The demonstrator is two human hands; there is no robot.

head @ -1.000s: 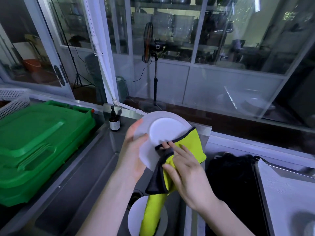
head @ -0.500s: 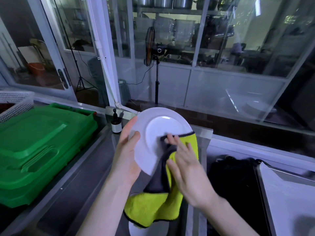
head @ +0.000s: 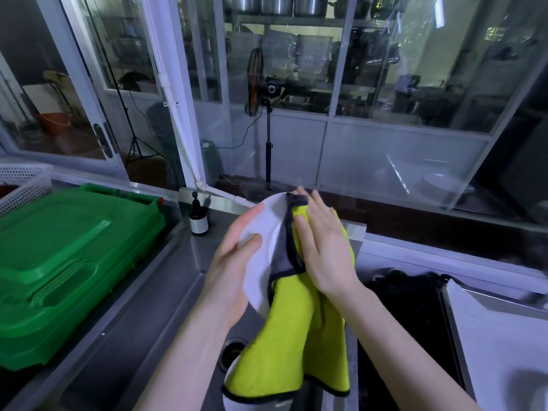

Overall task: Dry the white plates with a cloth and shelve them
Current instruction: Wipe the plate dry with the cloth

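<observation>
A white plate (head: 267,232) is held tilted on edge above the steel sink (head: 166,307), at the centre of the view. The left hand (head: 234,262) grips its rim at about 8 o'clock, thumb laid across the face and fingers wrapped behind. The right hand (head: 323,247) lies flat with fingers straight, pressing a yellow-green cloth (head: 296,336) against the plate from 12 round to 4 o'clock; it clutches nothing, and the cloth's free end hangs toward 6 o'clock.

The wiping looks to be in hand, with shelving yet to come. To do it well, the flat palm should sweep the cloth in circles while the left hand turns the rim, so the patch under the thumb gets dried too — and the back needs a pass as well. The dangling tail hangs over a sliver of white at 6 o'clock, probably another plate (head: 229,406); gathering the cloth up would keep it off wet surfaces. A green crate (head: 68,262) sits at 9 o'clock.
</observation>
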